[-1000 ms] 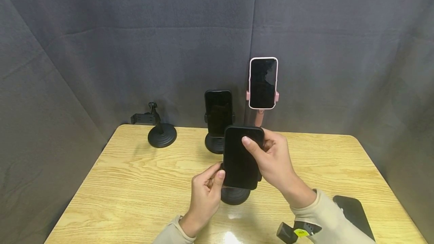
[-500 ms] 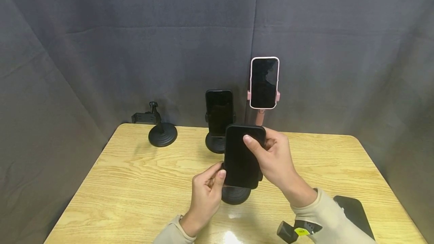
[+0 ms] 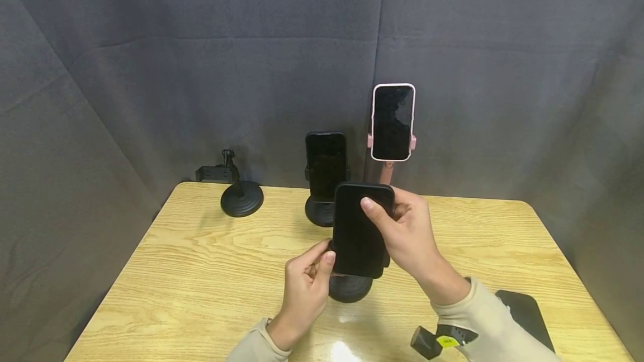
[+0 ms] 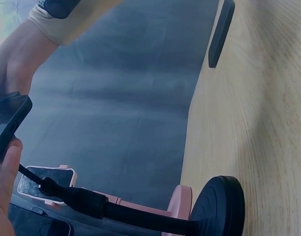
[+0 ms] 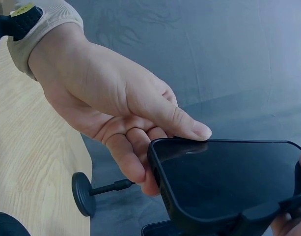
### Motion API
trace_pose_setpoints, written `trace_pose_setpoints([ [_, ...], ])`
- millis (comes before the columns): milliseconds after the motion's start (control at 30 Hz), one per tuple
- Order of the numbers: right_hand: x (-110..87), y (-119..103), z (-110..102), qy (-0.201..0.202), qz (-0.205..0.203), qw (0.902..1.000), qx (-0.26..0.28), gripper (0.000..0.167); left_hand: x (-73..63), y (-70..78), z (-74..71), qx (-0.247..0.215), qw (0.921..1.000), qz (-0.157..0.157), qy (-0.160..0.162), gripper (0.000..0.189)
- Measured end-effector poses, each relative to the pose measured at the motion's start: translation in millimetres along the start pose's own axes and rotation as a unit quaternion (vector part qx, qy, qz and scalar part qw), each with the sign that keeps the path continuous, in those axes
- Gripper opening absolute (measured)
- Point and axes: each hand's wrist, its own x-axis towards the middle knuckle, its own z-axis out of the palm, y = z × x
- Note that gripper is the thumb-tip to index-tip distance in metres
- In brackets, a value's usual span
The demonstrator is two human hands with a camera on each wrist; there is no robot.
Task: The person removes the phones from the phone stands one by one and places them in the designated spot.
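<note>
A smartphone in a black case [image 3: 354, 239] stands upright before me, its dark screen facing me. My right hand [image 3: 411, 239] grips its upper right side, thumb over the screen and fingers behind. At the lower left edge, my left hand [image 3: 304, 289] pinches the black clamp of a phone stand; the right wrist view shows this clamp [image 5: 262, 216] along the phone's side. Most of the holder is hidden behind the phone in the head view. Its round base [image 3: 350, 290] rests on the table, and the stem [image 4: 150, 219] shows in the left wrist view.
Behind stands a second black stand holding a phone [image 3: 326, 166], and a pink stand with a pink-cased phone [image 3: 392, 122]. A black stand with a bare clamp [image 3: 241, 200] is at the back left. Another dark phone [image 3: 525, 317] lies at the right, partly under my forearm.
</note>
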Motion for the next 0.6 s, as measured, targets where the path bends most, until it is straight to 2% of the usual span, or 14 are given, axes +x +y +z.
trace_pose_setpoints([
  [167, -0.6, -0.2, -1.0, -0.001, 0.005, 1.0000, 0.002, 0.017, 0.1, 0.3, 1.0, -0.011, 0.9999, -0.004, -0.001, 0.023],
  [367, -2.5, -0.6, -3.3, 0.001, 0.011, 0.9999, -0.001, 0.016, 0.2, -0.5, 1.0, 0.044, 0.9988, 0.020, 0.006, 0.020],
  [600, -2.9, -0.5, -5.8, -0.006, 0.011, 0.9999, 0.001, 0.017, 1.1, -3.9, 1.3, 0.109, 0.9923, 0.054, 0.023, 0.015],
])
